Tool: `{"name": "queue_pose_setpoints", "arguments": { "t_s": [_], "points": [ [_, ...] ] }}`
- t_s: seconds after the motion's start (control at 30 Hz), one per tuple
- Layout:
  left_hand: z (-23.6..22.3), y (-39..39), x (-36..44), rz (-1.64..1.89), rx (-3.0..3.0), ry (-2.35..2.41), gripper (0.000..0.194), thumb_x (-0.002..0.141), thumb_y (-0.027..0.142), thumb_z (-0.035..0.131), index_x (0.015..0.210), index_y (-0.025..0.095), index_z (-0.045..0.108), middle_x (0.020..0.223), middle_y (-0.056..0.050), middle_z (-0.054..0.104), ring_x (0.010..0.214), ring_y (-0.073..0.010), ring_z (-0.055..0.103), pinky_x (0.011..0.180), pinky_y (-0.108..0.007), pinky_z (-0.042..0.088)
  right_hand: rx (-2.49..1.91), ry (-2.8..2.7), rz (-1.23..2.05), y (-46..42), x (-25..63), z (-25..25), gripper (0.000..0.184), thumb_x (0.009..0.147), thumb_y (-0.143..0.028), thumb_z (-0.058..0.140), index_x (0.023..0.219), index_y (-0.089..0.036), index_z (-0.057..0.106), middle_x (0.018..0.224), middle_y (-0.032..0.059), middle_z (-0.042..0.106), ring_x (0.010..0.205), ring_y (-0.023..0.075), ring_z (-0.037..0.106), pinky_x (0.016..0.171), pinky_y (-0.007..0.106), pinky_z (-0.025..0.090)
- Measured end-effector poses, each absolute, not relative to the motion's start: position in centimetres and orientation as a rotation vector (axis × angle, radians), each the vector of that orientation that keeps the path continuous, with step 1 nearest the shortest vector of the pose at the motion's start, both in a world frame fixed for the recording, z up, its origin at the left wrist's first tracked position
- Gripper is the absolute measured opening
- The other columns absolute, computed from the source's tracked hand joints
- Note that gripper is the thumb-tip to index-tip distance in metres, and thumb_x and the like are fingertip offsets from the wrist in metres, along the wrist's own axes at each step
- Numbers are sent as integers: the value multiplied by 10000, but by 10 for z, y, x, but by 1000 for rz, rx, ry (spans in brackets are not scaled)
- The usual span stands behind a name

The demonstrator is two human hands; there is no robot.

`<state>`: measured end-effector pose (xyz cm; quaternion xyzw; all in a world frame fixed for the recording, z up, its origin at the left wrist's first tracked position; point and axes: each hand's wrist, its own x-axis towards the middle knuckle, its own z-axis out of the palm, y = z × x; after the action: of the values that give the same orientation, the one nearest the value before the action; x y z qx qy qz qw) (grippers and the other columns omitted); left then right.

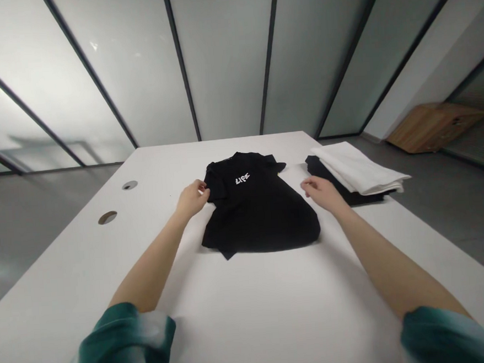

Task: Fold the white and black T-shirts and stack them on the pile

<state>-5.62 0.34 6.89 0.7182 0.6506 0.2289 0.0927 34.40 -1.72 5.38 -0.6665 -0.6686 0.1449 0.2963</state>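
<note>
A black T-shirt (261, 213) with white lettering on its chest lies spread on the white table, its collar towards the far side. My left hand (192, 199) is at the sleeve on the shirt's left, fingers closed in a pinch on the sleeve's edge. The sleeve there lies folded over the body, and a small dark corner sticks out below the hem. To the right of the shirt, my right hand (320, 191) hovers over the table with its fingers curled together. Nothing shows in it, and it is apart from the shirt.
On the right of the table (271, 312) is a stack of folded cloth, a white piece (357, 168) on top of a black one (328, 178). Two round holes (107, 217) pierce the tabletop at left. Frosted glass panels stand behind, and a wooden cabinet (432, 126) at far right.
</note>
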Motion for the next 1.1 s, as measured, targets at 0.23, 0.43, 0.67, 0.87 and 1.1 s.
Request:
{"name": "queue_pose_setpoints", "arguments": {
  "t_s": [0.23, 0.43, 0.67, 0.87, 1.1],
  "points": [
    [23, -5, 32, 121, 2297, 1850, 676, 913, 604, 402, 1384, 129, 502, 1481, -217, 454, 1413, -394, 346, 1117, -538, 308, -1906, -2412, 116, -18, 278, 1, 634, 955, -502, 390, 1469, -135, 447, 1561, 177, 358, 1447, 326, 309, 1159, 482, 262],
    [2, 9, 3, 166, 2322, 1745, 785, 874, 685, 410, 1484, 192, 404, 1618, -183, 221, 1494, -425, 107, 1140, -672, 90, -2010, -2406, 85, -52, 262, -8, 729, 959, -595, 297, 1518, -132, 370, 1563, 227, 326, 1438, 400, 297, 1133, 582, 245],
    [0, 15, -54, 521, 2345, 1572, 732, 843, 625, 498, 1387, 135, 467, 1561, -202, 340, 1456, -348, 283, 1178, -486, 218, -1766, -2350, 65, -64, 294, 4, 592, 941, -562, 410, 1355, -165, 556, 1385, 180, 555, 1255, 342, 527, 1031, 452, 424],
    [15, -25, -97, 516, 2216, 1871, 667, 821, 741, 445, 1048, 138, 619, 1194, -191, 598, 1208, -367, 505, 1061, -519, 365, -1994, -2215, 274, -63, 336, 26, 585, 879, -704, 418, 729, -195, 663, 873, 160, 653, 860, 323, 633, 775, 436, 503],
    [24, -69, -93, 486, 2150, 1328, 538, 666, 621, 744, 1014, 216, 680, 1228, -124, 604, 1130, -321, 563, 1021, -463, 442, -1397, -2234, 997, -91, 317, 35, 459, 758, -555, 697, 1051, -203, 675, 1083, 94, 679, 982, 296, 634, 844, 389, 522]
  ]
}}
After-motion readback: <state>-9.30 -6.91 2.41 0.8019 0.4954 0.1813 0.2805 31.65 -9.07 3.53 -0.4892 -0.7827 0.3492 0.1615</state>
